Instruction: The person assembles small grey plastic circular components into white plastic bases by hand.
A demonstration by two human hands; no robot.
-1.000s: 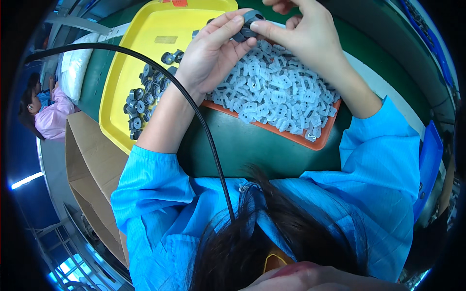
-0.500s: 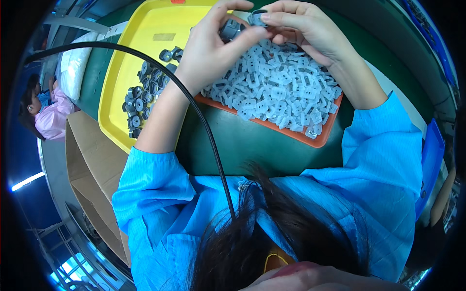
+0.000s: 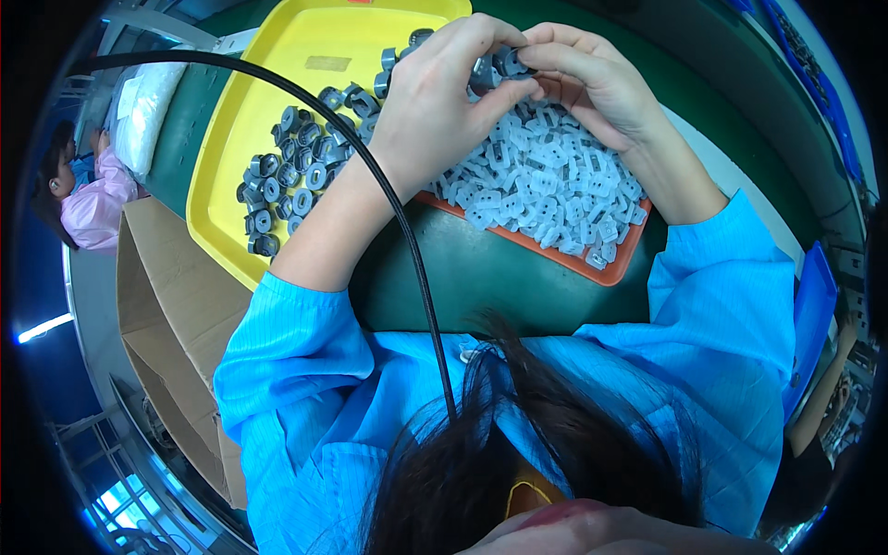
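Observation:
My left hand (image 3: 439, 102) is closed, thumb and fingers pinched on a dark grey round plastic part (image 3: 482, 74). Against it, my right hand (image 3: 592, 81) pinches another grey round part (image 3: 509, 62) by its edge. The two parts are side by side at the fingertips, touching or nearly so; my fingers partly cover both. Below the hands, an orange tray (image 3: 606, 274) holds a heap of small translucent white plastic pieces (image 3: 527, 171). To the left, a yellow tray (image 3: 217, 176) carries many loose grey ring-shaped parts (image 3: 305, 153), some hidden behind my left forearm.
A black cable (image 3: 404, 236) arches across my left forearm. An open cardboard box (image 3: 171, 314) stands at the left beside the green table (image 3: 416, 277). Beyond it, a person in pink (image 3: 102, 208) sits near a white plastic-wrapped bundle (image 3: 148, 116). A blue bin (image 3: 809, 319) is at the right.
My left hand has shifted right and slightly down, uncovering more grey parts in the yellow tray. Both hands have come closer together, bringing the two held parts side by side.

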